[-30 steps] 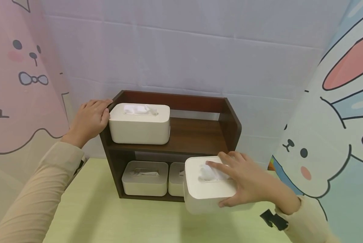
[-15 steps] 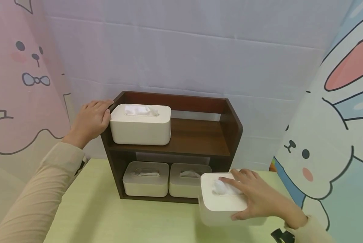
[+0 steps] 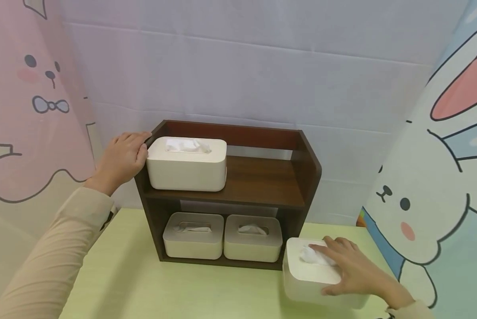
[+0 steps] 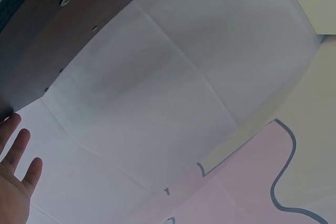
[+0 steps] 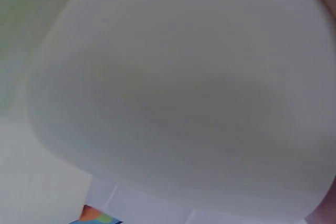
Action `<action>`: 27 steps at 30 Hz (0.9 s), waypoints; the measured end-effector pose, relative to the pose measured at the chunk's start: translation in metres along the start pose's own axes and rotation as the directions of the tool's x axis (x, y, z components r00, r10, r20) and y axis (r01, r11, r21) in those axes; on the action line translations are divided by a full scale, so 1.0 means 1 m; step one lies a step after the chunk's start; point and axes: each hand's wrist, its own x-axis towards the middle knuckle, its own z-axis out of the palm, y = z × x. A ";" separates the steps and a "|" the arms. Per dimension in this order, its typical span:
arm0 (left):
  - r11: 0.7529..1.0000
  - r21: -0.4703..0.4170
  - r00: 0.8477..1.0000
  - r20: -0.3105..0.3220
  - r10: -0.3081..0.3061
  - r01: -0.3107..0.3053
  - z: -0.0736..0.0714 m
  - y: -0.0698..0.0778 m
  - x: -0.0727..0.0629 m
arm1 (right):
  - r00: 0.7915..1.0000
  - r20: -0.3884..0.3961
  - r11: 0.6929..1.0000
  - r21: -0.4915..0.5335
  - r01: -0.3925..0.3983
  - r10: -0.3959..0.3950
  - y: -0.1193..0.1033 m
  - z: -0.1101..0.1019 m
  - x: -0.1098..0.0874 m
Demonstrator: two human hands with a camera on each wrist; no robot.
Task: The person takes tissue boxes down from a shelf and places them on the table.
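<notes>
1. While the left hand [image 3: 120,159] rests against the left side panel of a dark brown, two-tier wooden shelf [image 3: 258,177], its fingers are spread and nearly straight in the left wrist view; it has hold of nothing.
2. The right hand [image 3: 354,270] grips a white, rounded rectangular tissue box [image 3: 302,268], thumb at the near side and fingers spread across the top; white tissue [image 3: 314,256] pokes from its slot.
3. That box is outside the shelf, near its lower right corner, above the pale green table [image 3: 174,288]; whether its base touches the tabletop I cannot tell.
4. A cream-white tissue box [image 3: 186,175] sits upper left on the shelf; two more, one at left [image 3: 193,249] and one at right [image 3: 252,250], stand side by side below.
5. Behind hangs a pale lilac fabric backdrop [image 3: 238,75].
</notes>
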 end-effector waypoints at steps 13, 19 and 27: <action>1.000 -0.009 1.000 -0.001 0.002 -0.002 0.001 -0.001 0.001 | 0.991 0.048 0.990 0.057 -0.131 0.128 0.035 0.026 -0.021; 1.000 -0.020 1.000 0.000 0.007 -0.007 0.002 0.000 0.002 | 0.979 0.088 0.980 0.059 -0.191 0.185 0.049 0.038 -0.019; 1.000 -0.030 1.000 -0.001 0.008 -0.008 0.002 -0.002 0.002 | 0.984 0.059 0.984 0.037 -0.172 0.170 0.062 0.056 -0.011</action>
